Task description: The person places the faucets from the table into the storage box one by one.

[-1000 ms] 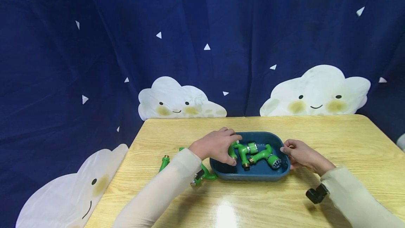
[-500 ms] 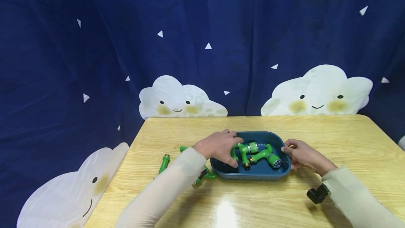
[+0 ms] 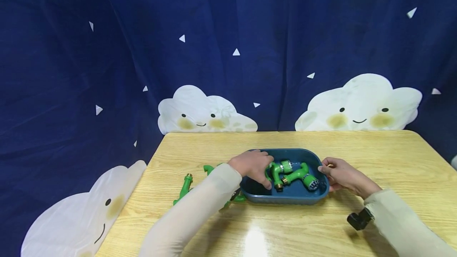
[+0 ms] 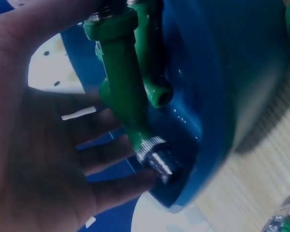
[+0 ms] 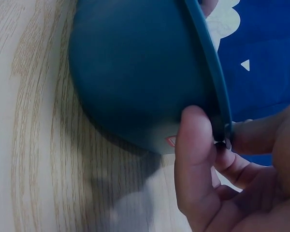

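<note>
My left hand [image 3: 252,165] is over the left end of a dark blue plastic basin [image 3: 285,200]. In the left wrist view its thumb and fingers are around a green tap [image 4: 123,79] with a silver knurled collar and nozzle, inside the basin wall. Another green tap [image 4: 152,63] lies just behind that one. Toward the basin's middle and right are two more green taps, one with a ribbed green-and-silver knob [image 3: 286,166], the other with a ribbed round end [image 3: 310,181]. At the basin's right end my right hand [image 3: 344,176] pinches the rim [image 5: 217,72].
On the wooden table [image 3: 285,233], left of the basin, lies a green tap [image 3: 186,185] with a brass end. More green pieces [image 3: 208,169] are partly covered by the left sleeve. A blue cloud-patterned curtain [image 3: 214,31] hangs behind the table.
My left hand and forearm have shifted slightly right and sunk a little deeper at the basin. The right hand keeps its hold on the rim, and the basin stays nearly in place.
</note>
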Demonstrator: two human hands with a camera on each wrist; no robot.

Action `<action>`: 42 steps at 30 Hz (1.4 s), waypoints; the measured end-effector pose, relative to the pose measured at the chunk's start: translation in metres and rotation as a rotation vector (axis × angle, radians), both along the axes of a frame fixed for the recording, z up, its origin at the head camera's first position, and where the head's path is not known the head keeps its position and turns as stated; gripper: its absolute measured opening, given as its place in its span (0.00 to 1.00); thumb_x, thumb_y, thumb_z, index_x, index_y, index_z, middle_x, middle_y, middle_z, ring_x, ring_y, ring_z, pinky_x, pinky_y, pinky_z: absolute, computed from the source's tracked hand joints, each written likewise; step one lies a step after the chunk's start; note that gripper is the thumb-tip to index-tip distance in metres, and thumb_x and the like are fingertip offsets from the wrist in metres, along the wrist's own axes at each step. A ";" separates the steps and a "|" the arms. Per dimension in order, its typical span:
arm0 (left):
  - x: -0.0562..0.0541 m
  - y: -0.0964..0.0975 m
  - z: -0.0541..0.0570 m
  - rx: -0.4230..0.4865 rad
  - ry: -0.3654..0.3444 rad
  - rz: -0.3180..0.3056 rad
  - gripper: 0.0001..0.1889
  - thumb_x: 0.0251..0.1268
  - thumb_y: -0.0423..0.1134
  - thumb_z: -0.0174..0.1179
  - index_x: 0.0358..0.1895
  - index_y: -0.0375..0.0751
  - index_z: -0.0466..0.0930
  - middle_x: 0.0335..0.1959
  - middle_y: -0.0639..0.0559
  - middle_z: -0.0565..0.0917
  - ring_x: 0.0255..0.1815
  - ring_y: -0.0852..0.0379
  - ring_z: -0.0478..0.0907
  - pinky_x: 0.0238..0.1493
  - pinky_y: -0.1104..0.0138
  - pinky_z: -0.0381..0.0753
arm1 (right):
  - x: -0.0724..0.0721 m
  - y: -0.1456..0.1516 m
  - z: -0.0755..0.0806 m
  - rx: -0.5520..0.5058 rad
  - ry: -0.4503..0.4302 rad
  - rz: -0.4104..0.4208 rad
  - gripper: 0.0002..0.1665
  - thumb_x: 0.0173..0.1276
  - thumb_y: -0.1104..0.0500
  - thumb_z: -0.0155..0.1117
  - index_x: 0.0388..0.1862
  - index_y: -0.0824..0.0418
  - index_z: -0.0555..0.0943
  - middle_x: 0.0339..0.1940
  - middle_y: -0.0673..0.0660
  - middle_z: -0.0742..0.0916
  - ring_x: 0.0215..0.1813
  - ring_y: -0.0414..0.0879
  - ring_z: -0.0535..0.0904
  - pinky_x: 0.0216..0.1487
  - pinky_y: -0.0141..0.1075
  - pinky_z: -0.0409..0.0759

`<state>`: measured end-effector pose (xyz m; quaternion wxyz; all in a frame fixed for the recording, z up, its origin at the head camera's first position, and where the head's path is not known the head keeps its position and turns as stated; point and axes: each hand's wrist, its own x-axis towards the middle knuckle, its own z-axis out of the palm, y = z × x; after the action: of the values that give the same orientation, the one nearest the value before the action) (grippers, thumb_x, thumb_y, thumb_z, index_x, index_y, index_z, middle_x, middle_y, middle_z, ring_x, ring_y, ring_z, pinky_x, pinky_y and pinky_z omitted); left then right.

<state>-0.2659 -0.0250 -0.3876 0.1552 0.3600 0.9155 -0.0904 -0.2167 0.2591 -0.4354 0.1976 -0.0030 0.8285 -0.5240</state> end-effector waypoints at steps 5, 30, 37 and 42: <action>-0.004 0.004 -0.002 0.007 -0.024 0.032 0.28 0.51 0.66 0.70 0.44 0.49 0.76 0.44 0.57 0.80 0.43 0.60 0.77 0.48 0.66 0.79 | 0.000 0.000 0.000 -0.010 -0.006 0.003 0.12 0.81 0.59 0.45 0.45 0.70 0.68 0.29 0.54 0.79 0.28 0.42 0.81 0.30 0.37 0.86; -0.006 0.020 -0.006 -0.049 -0.131 0.209 0.25 0.49 0.62 0.73 0.45 0.53 0.79 0.48 0.57 0.83 0.43 0.60 0.78 0.45 0.65 0.80 | -0.002 0.001 -0.001 -0.002 -0.004 0.002 0.12 0.81 0.59 0.45 0.45 0.69 0.68 0.29 0.54 0.79 0.27 0.42 0.80 0.30 0.37 0.85; -0.005 0.025 -0.006 -0.091 -0.126 0.231 0.29 0.49 0.61 0.73 0.51 0.52 0.79 0.51 0.57 0.81 0.43 0.61 0.77 0.47 0.67 0.81 | -0.003 0.001 -0.002 -0.008 -0.005 0.004 0.12 0.81 0.59 0.45 0.44 0.70 0.68 0.29 0.55 0.80 0.27 0.42 0.82 0.30 0.37 0.86; -0.005 0.029 -0.007 -0.101 -0.129 0.251 0.30 0.49 0.61 0.73 0.53 0.52 0.78 0.50 0.57 0.80 0.42 0.62 0.75 0.46 0.69 0.79 | -0.003 0.001 -0.001 -0.002 -0.008 0.008 0.13 0.81 0.59 0.45 0.45 0.70 0.68 0.27 0.54 0.80 0.28 0.42 0.82 0.31 0.37 0.86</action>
<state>-0.2710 0.0037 -0.3945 0.2417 0.2396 0.9357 -0.0929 -0.2198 0.2604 -0.4364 0.2029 -0.0043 0.8271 -0.5241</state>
